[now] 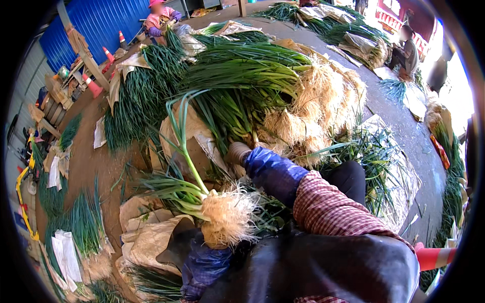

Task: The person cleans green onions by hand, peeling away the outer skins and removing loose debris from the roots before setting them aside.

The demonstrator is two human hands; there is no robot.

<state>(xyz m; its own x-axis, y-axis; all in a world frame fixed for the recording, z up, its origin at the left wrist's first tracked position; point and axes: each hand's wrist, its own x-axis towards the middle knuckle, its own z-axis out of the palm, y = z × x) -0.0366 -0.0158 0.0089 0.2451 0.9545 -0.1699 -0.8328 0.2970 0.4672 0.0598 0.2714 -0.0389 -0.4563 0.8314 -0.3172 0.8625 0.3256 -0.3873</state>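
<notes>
A bunch of green onions [188,194] with a thick tuft of pale roots lies across my left hand [215,241]. Most of that hand is behind the roots, but it is closed around the bunch from below. One stalk in it stands up above the others. My right hand [238,153], in a light glove, reaches to the near edge of a big pile of green onions [247,68] and touches the stalks there. Its fingers are hidden from view. In the pile, leaves point left and roots point right.
Brown sacking [151,240] lies at my left, and loose trimmed leaves [371,166] cover a pale sheet at my right. An orange cone [435,258] stands close on the right. Other people [160,20] sit among more onion heaps [146,93] farther off.
</notes>
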